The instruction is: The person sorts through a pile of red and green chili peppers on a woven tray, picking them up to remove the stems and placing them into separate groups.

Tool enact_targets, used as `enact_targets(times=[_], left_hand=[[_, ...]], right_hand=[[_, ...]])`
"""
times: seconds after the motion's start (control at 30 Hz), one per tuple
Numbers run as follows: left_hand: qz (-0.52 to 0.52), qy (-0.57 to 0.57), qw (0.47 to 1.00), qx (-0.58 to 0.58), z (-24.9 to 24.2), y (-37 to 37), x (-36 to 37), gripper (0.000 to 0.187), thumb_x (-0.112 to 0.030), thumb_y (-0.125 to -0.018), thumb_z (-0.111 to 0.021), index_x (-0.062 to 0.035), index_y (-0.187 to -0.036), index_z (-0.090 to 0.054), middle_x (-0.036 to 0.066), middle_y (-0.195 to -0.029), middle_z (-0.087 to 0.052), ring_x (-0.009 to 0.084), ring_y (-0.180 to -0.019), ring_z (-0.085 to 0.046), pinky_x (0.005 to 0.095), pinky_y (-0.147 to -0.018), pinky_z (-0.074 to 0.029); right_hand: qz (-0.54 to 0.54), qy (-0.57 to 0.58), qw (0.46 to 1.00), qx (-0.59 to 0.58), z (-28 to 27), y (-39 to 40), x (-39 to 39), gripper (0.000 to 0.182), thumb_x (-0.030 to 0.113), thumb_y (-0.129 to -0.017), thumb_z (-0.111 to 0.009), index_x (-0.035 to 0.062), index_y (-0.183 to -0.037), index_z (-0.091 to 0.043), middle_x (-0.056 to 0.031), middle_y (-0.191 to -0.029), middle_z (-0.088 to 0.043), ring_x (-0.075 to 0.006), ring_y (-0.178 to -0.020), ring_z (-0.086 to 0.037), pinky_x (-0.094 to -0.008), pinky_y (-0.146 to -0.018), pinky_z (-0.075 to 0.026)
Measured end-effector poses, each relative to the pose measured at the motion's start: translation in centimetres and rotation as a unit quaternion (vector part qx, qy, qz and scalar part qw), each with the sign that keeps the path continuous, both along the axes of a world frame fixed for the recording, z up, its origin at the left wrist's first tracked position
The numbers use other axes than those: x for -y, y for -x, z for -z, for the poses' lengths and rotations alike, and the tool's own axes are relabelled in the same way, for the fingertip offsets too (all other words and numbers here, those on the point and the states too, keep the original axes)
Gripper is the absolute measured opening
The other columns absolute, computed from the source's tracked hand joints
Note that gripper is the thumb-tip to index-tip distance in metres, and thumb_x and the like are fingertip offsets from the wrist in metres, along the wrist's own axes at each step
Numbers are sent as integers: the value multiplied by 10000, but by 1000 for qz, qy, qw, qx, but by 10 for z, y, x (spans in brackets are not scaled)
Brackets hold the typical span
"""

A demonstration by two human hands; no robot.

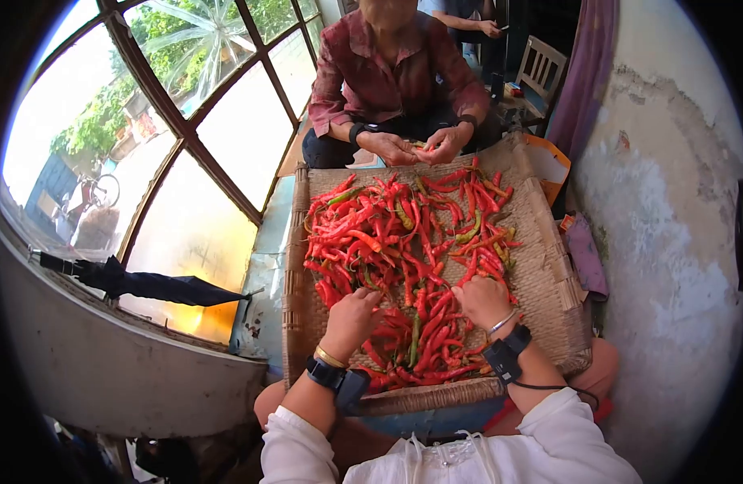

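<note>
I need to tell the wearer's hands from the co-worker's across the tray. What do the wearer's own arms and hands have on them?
Both arms wear white sleeves pushed up. The left hand has a gold bangle and a black strapped device at the wrist; the right hand has a silver bangle and a black strapped device with a thin black cable.

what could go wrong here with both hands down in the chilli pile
The woven tray seems to rest on the person's knees, so a shift could tip the red chillies off. The left hand and right hand are bare among them, so irritation is likely.
</note>
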State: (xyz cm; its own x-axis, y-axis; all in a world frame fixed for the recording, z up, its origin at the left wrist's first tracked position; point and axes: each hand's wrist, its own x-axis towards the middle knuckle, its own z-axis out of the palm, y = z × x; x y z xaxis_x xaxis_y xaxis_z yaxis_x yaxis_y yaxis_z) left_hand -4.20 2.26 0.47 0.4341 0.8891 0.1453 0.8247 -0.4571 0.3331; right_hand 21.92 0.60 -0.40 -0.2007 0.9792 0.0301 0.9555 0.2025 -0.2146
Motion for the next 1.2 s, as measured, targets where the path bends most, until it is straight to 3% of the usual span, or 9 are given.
enact_targets(times=[0.2,0.47,0.6,0.7,0.83,0.97,1.03,1.1,1.2], left_hand=[[-110,7,982,-156,12,29,4,312,-273,-711,-652,-88,-949,-572,105,-870,-567,296,-782,-603,404,-637,-498],[-21,53,991,-124,25,21,-2,312,-194,-688,-647,-66,-960,-561,137,-917,-531,316,-733,-602,406,-618,-500],[10,67,990,-123,36,27,-5,313,-194,-693,-646,-77,-977,-584,134,-907,-539,310,-747,-598,399,-642,-500],[24,60,991,-114,33,26,-2,266,-182,-714,-623,-73,-955,-596,130,-903,-543,306,-740,-597,398,-642,-499],[15,23,994,-102,39,24,-2,153,-130,-776,-532,-69,-902,-596,131,-897,-547,291,-733,-601,399,-626,-499],[4,38,992,-120,40,23,-2,142,-97,-793,-481,-89,-877,-595,122,-875,-553,283,-739,-605,395,-615,-498],[22,59,989,-135,42,24,-4,122,-127,-761,-527,-101,-854,-602,113,-845,-565,286,-748,-605,392,-616,-497],[48,77,990,-111,43,24,-4,120,-151,-746,-549,-96,-835,-607,113,-826,-576,287,-748,-604,393,-615,-496],[74,126,985,-97,37,20,-1,157,-199,-729,-585,-90,-837,-620,120,-807,-597,294,-759,-601,402,-634,-488]], right_hand=[[44,96,982,-158,18,-10,-20,540,421,-907,-371,29,-620,-610,-126,-536,-558,-312,-518,-550,-418,-537,-451],[116,274,860,-415,12,-28,-25,614,512,-915,-283,20,-762,-617,-63,-533,-564,-186,-538,-556,-324,-615,-459],[222,218,686,-658,18,-50,-32,577,529,-905,-303,10,-938,-552,-49,-697,-596,-155,-606,-586,-269,-561,-497],[230,27,428,-873,30,-54,-40,478,460,-884,-455,14,-1048,-509,-112,-908,-584,-180,-821,-590,-304,-681,-514],[281,53,403,-869,28,-44,-37,470,415,-866,-522,7,-1098,-502,-107,-923,-583,-181,-830,-584,-308,-705,-504],[115,202,801,-552,25,-3,-21,384,297,-814,-618,2,-1047,-543,-92,-943,-578,-185,-801,-584,-316,-692,-489],[43,220,854,-470,23,12,-15,338,265,-794,-640,15,-1009,-567,-94,-931,-577,-203,-796,-585,-328,-699,-487],[-102,63,986,-120,9,22,-3,261,211,-753,-662,29,-926,-592,-113,-892,-568,-264,-816,-576,-367,-725,-481],[-114,37,990,-70,27,21,0,242,178,-731,-658,35,-912,-587,-127,-879,-558,-309,-849,-559,-398,-735,-473]])
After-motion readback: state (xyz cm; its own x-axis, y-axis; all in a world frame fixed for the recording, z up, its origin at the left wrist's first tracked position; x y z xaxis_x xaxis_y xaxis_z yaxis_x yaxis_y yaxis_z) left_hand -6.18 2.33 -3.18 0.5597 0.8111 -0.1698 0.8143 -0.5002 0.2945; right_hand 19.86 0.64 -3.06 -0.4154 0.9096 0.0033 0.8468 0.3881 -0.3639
